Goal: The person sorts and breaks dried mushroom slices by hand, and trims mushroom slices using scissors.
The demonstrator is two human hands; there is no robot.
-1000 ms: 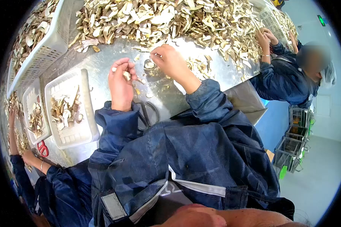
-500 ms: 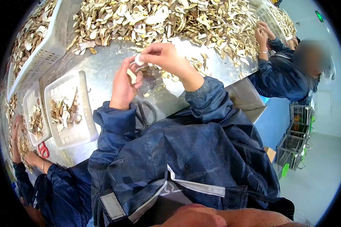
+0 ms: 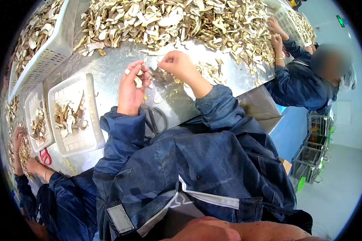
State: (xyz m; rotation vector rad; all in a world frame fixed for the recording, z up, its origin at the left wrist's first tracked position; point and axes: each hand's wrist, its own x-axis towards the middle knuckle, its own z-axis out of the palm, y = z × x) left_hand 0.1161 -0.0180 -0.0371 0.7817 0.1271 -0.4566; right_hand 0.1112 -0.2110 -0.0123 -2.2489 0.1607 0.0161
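My left hand (image 3: 132,89) is palm up with its fingers curled round pale mushroom slices (image 3: 138,82), above the metal table (image 3: 108,64). To its right, my right hand (image 3: 180,66) has thumb and forefinger pinched together; a small bit may be between the tips, too small to name. The two hands are apart. Beyond them lies a large heap of dried mushroom slices (image 3: 149,24). Smaller loose pieces (image 3: 209,72) lie right of my right hand. Black-handled scissors (image 3: 157,120) rest on the table by my left sleeve.
Two white trays (image 3: 74,148) (image 3: 38,144) holding slices stand at the left, beside red-handled scissors (image 3: 45,156). A filled white crate (image 3: 40,70) is at upper left, another crate (image 3: 287,22) at upper right. Co-workers' hands (image 3: 278,40) (image 3: 35,165) are at both sides.
My hands came together half a second ago and are now apart again, my right hand drawn back to the right. The right co-worker's hands have shifted at the heap.
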